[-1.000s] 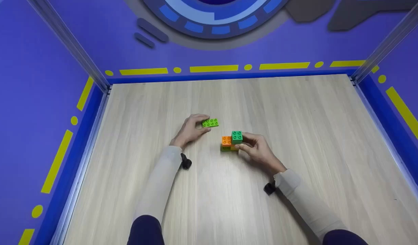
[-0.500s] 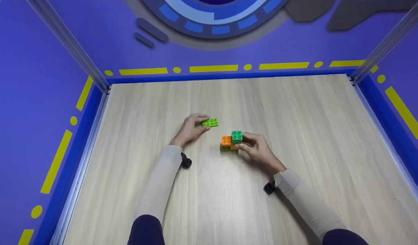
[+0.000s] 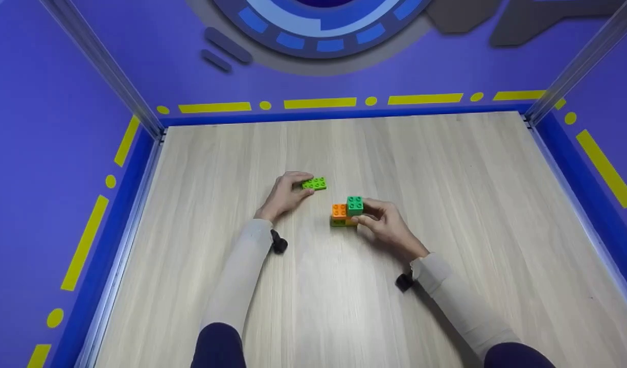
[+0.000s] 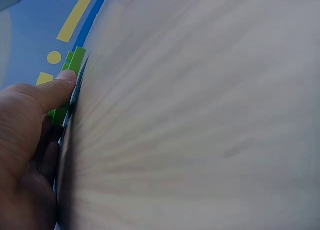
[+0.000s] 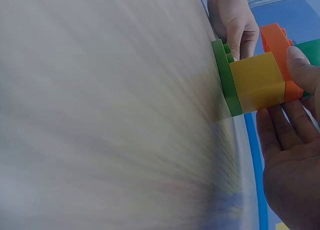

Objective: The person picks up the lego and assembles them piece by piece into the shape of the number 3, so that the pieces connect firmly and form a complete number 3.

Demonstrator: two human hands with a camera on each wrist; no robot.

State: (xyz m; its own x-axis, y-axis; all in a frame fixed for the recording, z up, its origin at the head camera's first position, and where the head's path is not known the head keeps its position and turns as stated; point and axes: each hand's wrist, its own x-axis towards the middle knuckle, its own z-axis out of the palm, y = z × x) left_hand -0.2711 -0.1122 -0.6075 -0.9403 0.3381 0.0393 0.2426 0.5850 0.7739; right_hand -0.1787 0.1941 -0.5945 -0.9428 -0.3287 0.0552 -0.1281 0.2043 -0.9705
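Note:
On the left, my left hand pinches a flat lime-green toy brick between thumb and fingers, its studs facing up. In the left wrist view the thumb presses on the long side of this brick, close over the table. My right hand grips a small stack of toy bricks from its right side. At the base of the stack is a thin green brick, with a yellow brick above it. An orange brick comes over that, and a darker green brick tops the right end.
The wood-grain table lies under both hands. Blue-purple panels with yellow markings wall the back and both sides, with metal posts at the corners. Black wrist cameras hang under both sleeves.

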